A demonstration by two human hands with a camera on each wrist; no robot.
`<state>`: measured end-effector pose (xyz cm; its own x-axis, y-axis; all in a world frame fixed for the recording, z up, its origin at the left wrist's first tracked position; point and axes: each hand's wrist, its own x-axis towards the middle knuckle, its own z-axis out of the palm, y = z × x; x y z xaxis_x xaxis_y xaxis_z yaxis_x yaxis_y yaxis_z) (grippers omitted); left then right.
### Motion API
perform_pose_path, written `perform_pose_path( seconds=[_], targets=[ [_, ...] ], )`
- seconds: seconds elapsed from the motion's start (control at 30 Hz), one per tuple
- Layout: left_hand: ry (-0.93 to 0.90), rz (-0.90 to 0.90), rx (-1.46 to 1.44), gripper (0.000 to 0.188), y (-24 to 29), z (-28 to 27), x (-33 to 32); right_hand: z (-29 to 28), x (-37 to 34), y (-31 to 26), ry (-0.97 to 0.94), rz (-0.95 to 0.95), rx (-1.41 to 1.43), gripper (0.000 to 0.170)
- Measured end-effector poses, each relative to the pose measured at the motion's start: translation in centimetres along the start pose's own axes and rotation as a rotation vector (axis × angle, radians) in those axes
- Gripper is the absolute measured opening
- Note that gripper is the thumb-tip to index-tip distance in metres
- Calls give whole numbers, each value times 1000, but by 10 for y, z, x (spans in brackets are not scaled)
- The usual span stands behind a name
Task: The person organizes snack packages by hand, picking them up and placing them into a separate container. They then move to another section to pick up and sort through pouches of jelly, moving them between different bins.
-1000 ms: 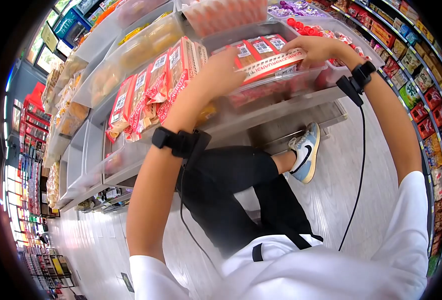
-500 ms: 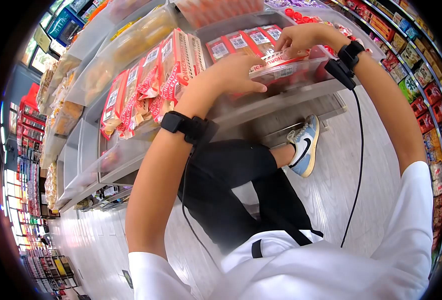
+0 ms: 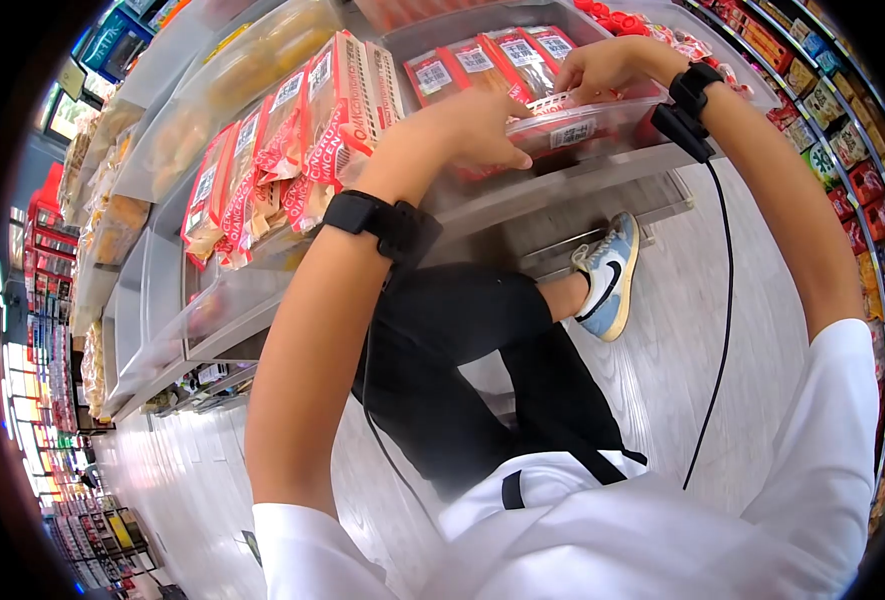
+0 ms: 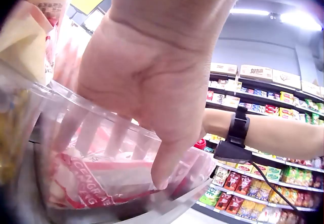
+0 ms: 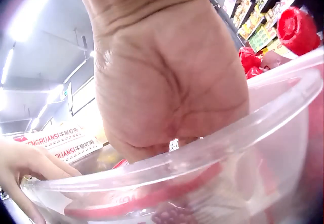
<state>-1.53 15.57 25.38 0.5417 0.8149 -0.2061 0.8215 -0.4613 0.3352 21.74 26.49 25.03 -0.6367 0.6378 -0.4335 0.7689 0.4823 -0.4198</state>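
My right hand (image 3: 602, 72) reaches over the front rim of a clear plastic bin (image 3: 617, 108), its bent fingers gripping the end of a red-and-white bread packet (image 3: 550, 103). That packet lies along the inside of the front wall, low in the bin. In the right wrist view the rim hides the right fingertips. My left hand (image 3: 472, 125) is at the same wall, toward the left. Seen from the left wrist, its straight fingers (image 4: 117, 133) hang inside the bin, against the packet, while the thumb points down outside. Several similar packets (image 3: 477, 62) stand in a row behind.
More bread packets (image 3: 292, 130) are stacked in the bin to the left. Red-capped sweets (image 3: 627, 20) fill a bin on the right. A clear bin of yellow goods (image 3: 262, 60) stands at the left. Stocked shelves (image 3: 862, 180) line the right side, and a metal drawer front (image 3: 652, 200) is below.
The packet, earlier held above the rim by both hands, is now down inside the bin's front. My left hand has loosened and straightened; the right has lowered with the packet.
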Motion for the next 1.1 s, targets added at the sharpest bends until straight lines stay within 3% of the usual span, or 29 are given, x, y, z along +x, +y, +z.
perform_pose_path(
  seconds=[0.23, 0.33, 0.4, 0.47, 0.57, 0.73, 0.87, 1.0, 1.07, 1.1],
  targets=[
    [41, 17, 54, 64, 2, 4, 2, 10, -3, -10, 33, 50, -177, 30],
    [27, 58, 144, 67, 1, 4, 7, 19, 10, 12, 17, 119, -3, 33],
    [-11, 57, 237, 71, -2, 8, 10, 17, 13, 16, 45, 110, -65, 34],
    [-34, 30, 215, 72, 0, 6, 9, 18, 10, 6, 69, 110, -113, 35],
    [-82, -12, 148, 73, 4, 4, 9, 12, 4, -17, -45, 173, -234, 37],
    [-131, 7, 82, 75, 1, 1, 4, 10, -12, -58, -71, 367, -346, 37],
    [-32, 38, 98, 80, 8, 2, 9, 10, -7, -56, -127, 260, -536, 38],
    [85, 77, 86, 82, 7, 14, 18, 18, 22, 10, -148, 144, -324, 38],
    [66, 66, 127, 82, 6, 11, 20, 17, 19, 7, -131, 130, -236, 60],
    [38, 47, 176, 82, 5, 10, 21, 14, 17, 5, -154, 155, -243, 57]
  ],
)
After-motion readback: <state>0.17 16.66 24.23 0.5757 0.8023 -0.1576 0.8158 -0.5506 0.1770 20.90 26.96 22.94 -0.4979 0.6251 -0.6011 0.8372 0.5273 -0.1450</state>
